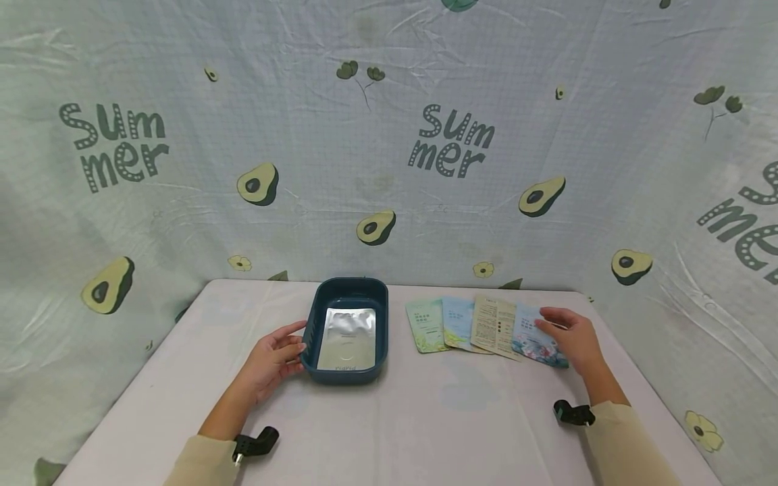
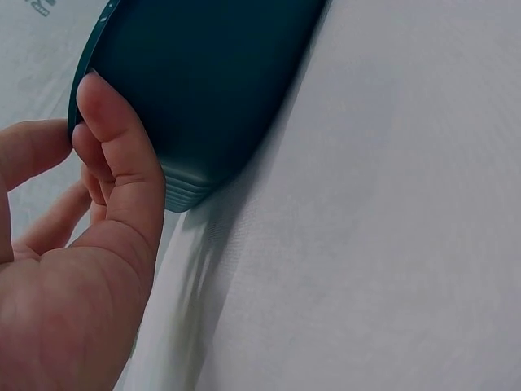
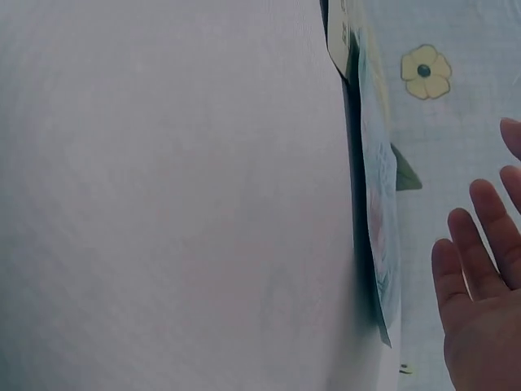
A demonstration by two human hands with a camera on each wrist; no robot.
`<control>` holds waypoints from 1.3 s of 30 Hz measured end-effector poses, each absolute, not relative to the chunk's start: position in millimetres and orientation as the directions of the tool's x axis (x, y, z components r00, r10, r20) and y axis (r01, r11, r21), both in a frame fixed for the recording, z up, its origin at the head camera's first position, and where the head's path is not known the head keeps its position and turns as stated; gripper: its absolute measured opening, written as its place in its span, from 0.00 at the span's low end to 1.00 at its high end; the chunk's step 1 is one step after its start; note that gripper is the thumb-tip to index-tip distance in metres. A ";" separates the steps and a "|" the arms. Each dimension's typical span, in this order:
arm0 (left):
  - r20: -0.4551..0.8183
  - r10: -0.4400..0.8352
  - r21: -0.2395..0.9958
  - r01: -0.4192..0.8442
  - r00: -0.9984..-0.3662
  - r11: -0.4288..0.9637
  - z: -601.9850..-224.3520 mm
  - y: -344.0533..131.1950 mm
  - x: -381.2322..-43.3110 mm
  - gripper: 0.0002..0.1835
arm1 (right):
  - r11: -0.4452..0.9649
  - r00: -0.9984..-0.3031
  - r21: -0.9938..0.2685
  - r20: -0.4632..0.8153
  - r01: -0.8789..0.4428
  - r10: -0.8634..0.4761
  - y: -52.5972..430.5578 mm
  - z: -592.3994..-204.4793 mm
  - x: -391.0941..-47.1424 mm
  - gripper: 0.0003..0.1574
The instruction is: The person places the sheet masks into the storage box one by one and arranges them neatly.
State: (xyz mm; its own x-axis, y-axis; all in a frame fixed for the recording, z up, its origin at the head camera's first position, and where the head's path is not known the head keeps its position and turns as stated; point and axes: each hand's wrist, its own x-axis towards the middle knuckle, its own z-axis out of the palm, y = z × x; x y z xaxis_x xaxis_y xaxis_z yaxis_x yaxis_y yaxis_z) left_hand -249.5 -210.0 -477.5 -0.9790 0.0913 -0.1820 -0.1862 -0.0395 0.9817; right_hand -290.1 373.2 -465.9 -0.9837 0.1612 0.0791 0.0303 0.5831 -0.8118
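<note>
In the head view, a dark blue plastic bin (image 1: 346, 378) stands on the table, with a silver sachet (image 1: 348, 341) lying flat in it. My left hand (image 1: 275, 358) holds the bin by its left side; in the left wrist view its thumb and fingers meet at the rim (image 2: 79, 81). Several flat sachets overlap in a fan to the right: a green one (image 1: 427, 327), a light blue one (image 1: 457, 324), a beige one covered in print (image 1: 494, 325) and a blue floral one (image 1: 535, 336). Over the floral sachet's right edge hovers my right hand (image 1: 574, 337), fingers loosely extended, holding nothing.
A pale cloth covers the table (image 1: 425, 425). Behind and beside it hangs a curtain (image 1: 316, 148) printed with avocados, flowers and lettering. Black wrist cameras are strapped to both forearms, the left camera (image 1: 258, 442) and the right camera (image 1: 571, 413).
</note>
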 end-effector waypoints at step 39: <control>-0.177 0.103 0.978 -0.186 -0.979 -0.092 -479.5 -208.6 -250.2 0.31 | 0.681 -0.967 -0.687 -0.173 0.255 0.188 412.5 -473.8 -325.6 0.47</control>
